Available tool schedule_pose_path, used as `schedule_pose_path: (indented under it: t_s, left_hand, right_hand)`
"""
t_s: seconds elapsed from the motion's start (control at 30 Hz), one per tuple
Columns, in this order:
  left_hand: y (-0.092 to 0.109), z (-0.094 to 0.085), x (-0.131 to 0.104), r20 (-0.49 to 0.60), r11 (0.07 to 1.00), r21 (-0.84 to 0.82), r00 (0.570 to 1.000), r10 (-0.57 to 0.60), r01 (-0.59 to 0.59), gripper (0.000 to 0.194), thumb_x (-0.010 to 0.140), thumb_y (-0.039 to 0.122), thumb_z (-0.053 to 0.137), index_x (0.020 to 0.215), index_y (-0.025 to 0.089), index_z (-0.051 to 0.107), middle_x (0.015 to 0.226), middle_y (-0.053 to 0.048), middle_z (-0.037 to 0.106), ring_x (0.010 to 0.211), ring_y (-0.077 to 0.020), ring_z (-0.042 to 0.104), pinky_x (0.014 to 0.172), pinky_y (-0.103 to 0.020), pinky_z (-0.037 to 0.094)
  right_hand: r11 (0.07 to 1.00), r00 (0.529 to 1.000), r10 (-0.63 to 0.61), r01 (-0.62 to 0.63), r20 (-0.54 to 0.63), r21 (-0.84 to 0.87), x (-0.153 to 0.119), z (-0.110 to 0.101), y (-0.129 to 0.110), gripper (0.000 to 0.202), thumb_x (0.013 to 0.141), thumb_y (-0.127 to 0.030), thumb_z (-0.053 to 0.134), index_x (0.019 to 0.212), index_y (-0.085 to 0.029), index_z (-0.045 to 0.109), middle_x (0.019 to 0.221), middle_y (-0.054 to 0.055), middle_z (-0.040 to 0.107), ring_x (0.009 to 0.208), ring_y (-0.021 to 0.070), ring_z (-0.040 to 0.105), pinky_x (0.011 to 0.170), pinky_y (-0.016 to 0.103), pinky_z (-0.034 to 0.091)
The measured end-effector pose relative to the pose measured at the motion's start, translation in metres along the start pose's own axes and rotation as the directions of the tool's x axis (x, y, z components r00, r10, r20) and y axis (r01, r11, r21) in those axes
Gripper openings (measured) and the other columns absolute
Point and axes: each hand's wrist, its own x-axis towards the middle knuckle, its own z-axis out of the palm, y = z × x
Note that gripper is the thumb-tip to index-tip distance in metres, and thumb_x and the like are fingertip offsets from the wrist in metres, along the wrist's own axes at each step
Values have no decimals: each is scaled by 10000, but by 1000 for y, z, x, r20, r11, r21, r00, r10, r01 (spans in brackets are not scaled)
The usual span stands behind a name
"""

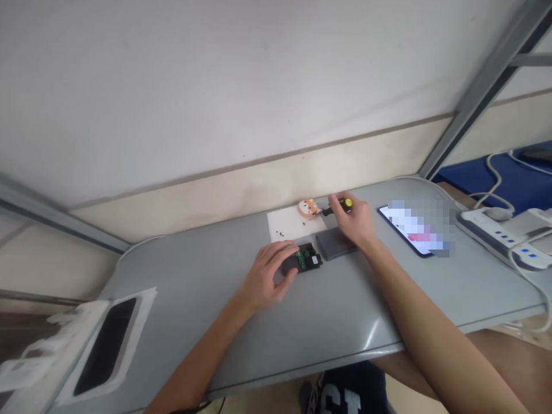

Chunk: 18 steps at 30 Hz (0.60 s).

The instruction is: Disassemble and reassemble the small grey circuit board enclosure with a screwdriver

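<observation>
My left hand rests on the grey table with its thumb and fingers around the left end of a small black device. The device's open top shows a green circuit board. In my right hand is a screwdriver with a black and yellow handle, held nearly level. Its tip reaches an orange and white animal-face object; whether they touch I cannot tell. That object sits on a white sheet with several tiny dark screws. Below my right hand lies a flat dark grey panel, partly covered by it.
A lit phone lies to the right, its screen blurred out. Beyond it stands a white power strip with cables. At the left, a black-screened slab lies on a white sheet. A wall runs along the table's back.
</observation>
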Motion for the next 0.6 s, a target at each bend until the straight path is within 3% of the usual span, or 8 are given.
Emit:
schedule_pose_path:
  t_s: [0.13, 0.23, 0.37, 0.6]
  left_hand:
    - [6, 13, 21, 83, 1000, 23, 996, 12, -14, 468, 998, 328, 579, 1454, 276, 485, 1411, -88, 628, 1325, -281, 574, 1144, -515, 447]
    - [5, 27, 31, 67, 999, 31, 997, -24, 22, 562, 965, 343, 637, 1483, 259, 438, 1409, -109, 624, 1291, -296, 591, 1114, -521, 467]
    - [0, 38, 27, 30, 999, 15, 998, -50, 50, 645, 924, 347, 695, 1502, 266, 421, 1392, -114, 640, 1269, -314, 614, 1090, -534, 482]
    - [-4, 40, 18, -27, 999, -9, 999, -38, 38, 644, 896, 295, 738, 1477, 278, 462, 1385, -99, 669, 1256, -307, 643, 1086, -528, 498]
  right_hand:
    - [1000, 997, -17, 17, 80, -7, -2, 5, -3, 474, 953, -651, 543, 879, -217, 718, 731, 36, 734, 617, 175, 598, 619, 286, 437]
    - [1000, 995, -7, 9, 98, -16, -3, 7, -5, 450, 955, -628, 551, 861, -220, 718, 723, 27, 725, 601, 164, 574, 606, 282, 427]
    - [1000, 994, 17, -15, 109, -17, -3, 8, -5, 488, 953, -657, 534, 849, -217, 718, 715, 28, 719, 617, 166, 580, 614, 282, 425]
    - [999, 996, 21, -23, 84, 24, -3, 8, -1, 533, 946, -686, 526, 911, -196, 735, 793, 55, 740, 661, 179, 600, 651, 292, 440]
